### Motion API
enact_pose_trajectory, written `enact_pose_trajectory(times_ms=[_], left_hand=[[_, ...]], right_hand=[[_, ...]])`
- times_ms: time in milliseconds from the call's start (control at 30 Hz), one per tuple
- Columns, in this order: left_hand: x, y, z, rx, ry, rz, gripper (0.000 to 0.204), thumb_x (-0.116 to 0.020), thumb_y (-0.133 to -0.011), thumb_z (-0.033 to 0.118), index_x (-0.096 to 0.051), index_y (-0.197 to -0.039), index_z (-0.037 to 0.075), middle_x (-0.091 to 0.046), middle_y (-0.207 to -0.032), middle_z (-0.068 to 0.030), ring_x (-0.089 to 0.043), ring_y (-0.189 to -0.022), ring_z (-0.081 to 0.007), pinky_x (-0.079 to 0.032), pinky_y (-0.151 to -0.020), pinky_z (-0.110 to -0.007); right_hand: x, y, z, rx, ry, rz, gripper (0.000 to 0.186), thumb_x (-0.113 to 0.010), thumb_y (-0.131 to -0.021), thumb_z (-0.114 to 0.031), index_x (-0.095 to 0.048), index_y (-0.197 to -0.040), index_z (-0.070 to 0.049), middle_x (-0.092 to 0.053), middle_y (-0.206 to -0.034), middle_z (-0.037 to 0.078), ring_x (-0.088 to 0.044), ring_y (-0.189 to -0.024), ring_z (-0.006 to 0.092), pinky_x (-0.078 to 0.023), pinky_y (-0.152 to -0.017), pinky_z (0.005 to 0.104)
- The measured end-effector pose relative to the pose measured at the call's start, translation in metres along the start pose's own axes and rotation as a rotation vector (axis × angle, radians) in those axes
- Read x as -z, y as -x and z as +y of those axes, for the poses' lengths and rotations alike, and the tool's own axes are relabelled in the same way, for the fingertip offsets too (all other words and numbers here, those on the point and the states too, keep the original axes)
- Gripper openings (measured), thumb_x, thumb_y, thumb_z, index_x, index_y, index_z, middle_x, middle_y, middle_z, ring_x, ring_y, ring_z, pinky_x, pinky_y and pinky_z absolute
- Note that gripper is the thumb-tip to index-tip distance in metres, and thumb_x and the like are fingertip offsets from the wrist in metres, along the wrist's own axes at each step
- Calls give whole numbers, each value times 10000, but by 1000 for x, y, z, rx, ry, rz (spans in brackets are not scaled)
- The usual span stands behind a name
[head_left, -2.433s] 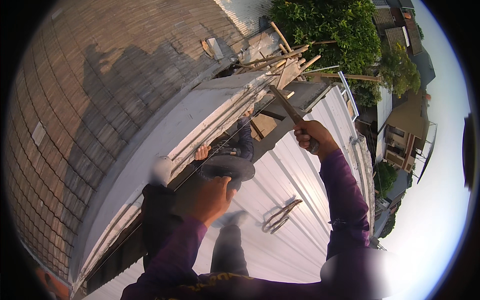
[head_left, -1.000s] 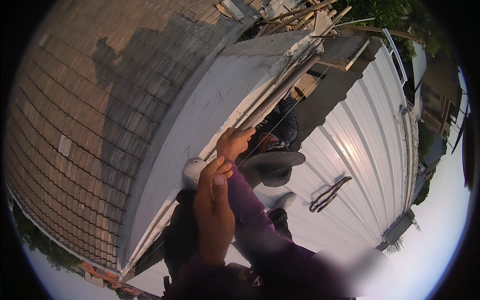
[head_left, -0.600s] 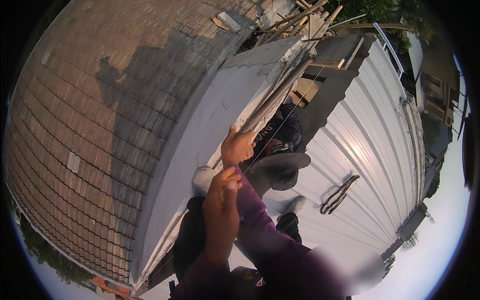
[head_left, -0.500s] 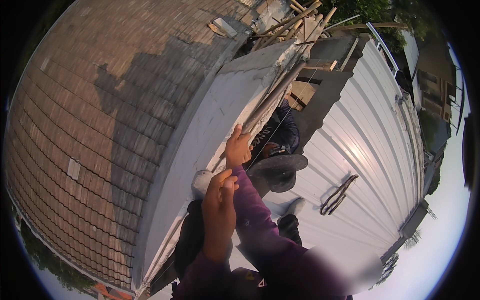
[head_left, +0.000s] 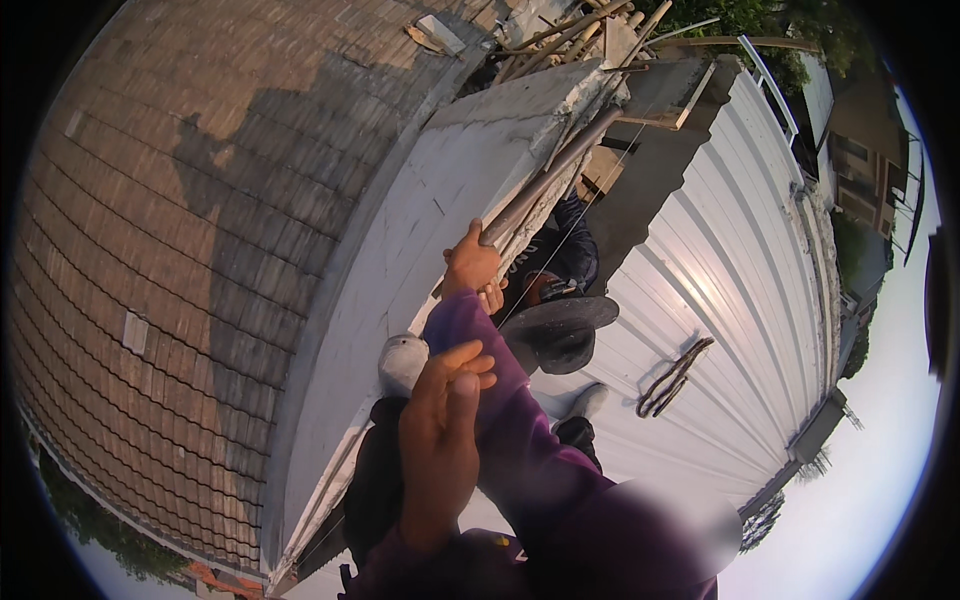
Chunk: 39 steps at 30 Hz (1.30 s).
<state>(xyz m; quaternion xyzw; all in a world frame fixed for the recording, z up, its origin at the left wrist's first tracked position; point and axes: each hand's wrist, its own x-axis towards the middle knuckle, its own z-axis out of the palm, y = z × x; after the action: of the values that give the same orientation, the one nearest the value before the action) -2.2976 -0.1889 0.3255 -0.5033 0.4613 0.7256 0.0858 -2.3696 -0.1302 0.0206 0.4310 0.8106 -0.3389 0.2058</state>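
Note:
My right hand [head_left: 471, 263] is closed round the lower part of a brownish-grey round pipe [head_left: 550, 185] that slants along the top of a white wall [head_left: 370, 270]. Some fingertips show beside its wrist; whose they are I cannot tell. Nearer to me, my left hand [head_left: 438, 450] is raised with its fingers loosely bent and the thumb apart, and nothing is in it. A co-worker in a dark brimmed hat [head_left: 560, 335] is below, just right of the pipe, their hands mostly hidden.
Brown roof tiles [head_left: 130, 230] slope away on the left. White corrugated metal sheeting [head_left: 740, 260] spreads on the right, with a dark looped strip [head_left: 675, 378] lying on it. Poles and broken pieces [head_left: 570, 45] are heaped at the wall's far end. A thin line [head_left: 590, 200] runs beside the pipe.
My right hand has shifted slightly up and left along the wall, and the pipe's near part has moved with it. The left hand stays raised, its fingers a little more spread.

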Motion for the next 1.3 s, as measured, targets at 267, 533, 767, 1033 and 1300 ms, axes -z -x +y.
enact_pose_trajectory(times_ms=[267, 533, 767, 1033, 1300], left_hand=[[4, 3, -23, -81, 18, -11, 517, -463, -1115, 366, -598, -1316, -91, -690, -1171, -228, -688, -1040, -264, -519, -977, -371], [10, 6, -39, -157, -66, 79, 488, -518, -1098, 389, -630, -1302, -41, -700, -1155, -208, -694, -980, -240, -534, -902, -349], [2, 19, -66, -328, -105, 83, 437, -541, -1099, 354, -653, -1257, -38, -711, -1083, -165, -698, -914, -223, -549, -876, -342], [-6, 29, -92, -259, -43, 127, 357, -581, -1076, 301, -662, -1196, -26, -728, -1029, -158, -715, -916, -217, -554, -842, -347], [-29, 36, -84, -288, -13, 79, 326, -610, -1055, 239, -650, -1201, -50, -726, -1069, -195, -728, -980, -277, -558, -887, -362]], right_hand=[[-2, -16, 10, -40, 82, 47, 669, -696, -947, -547, -725, -892, 119, -707, -643, 199, -743, -666, 357, -564, -636, 461], [45, 30, -1, 254, 125, 11, 508, -688, -934, -405, -653, -1218, 15, -719, -1139, 289, -695, -1068, 438, -504, -961, 505], [88, 75, 116, 793, -9, 114, 276, -683, -878, -120, -645, -1087, 55, -707, -946, 215, -692, -843, 346, -542, -797, 464], [295, 97, -10, 418, -45, -533, 224, -659, -962, -123, -526, -1130, -59, -578, -755, 40, -568, -503, 126, -454, -438, 276], [436, -27, -220, 1009, 949, -133, 448, -670, -934, -248, -583, -1348, -101, -685, -800, 143, -701, -707, 258, -536, -686, 436]])
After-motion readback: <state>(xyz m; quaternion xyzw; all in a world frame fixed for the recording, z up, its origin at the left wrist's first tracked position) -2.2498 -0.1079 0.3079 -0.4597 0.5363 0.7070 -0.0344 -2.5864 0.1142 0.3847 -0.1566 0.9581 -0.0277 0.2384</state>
